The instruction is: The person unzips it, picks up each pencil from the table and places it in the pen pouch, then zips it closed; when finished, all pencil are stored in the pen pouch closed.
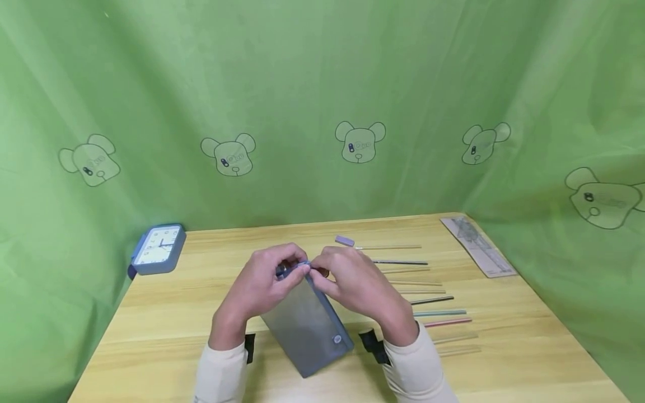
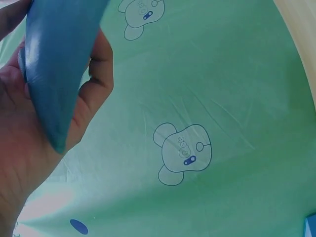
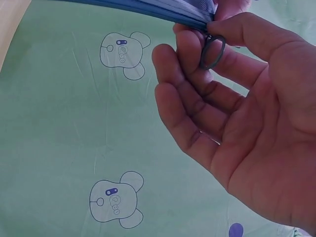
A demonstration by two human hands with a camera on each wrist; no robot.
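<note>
A flat blue-grey zip pouch (image 1: 302, 324) hangs slanted between both hands above the table, its lower corner toward me. My left hand (image 1: 264, 282) grips its upper corner with curled fingers and thumb; in the left wrist view, the blue pouch side (image 2: 61, 74) covers part of the palm. The right hand (image 1: 355, 280) pinches the zip edge at the top between thumb and forefinger, close to the left fingertips. In the right wrist view, a dark pull ring (image 3: 213, 53) hangs by those fingers at the end of the zip (image 3: 148, 9). The pouch's contents cannot be made out.
Several thin sticks or pencils (image 1: 439, 313) lie in a row right of the hands, with a small purple block (image 1: 345, 240) behind. A blue clock (image 1: 158, 246) stands at the back left. A flat pinkish packet (image 1: 477, 246) lies near the right edge. Green curtain (image 1: 302, 84) surrounds the table.
</note>
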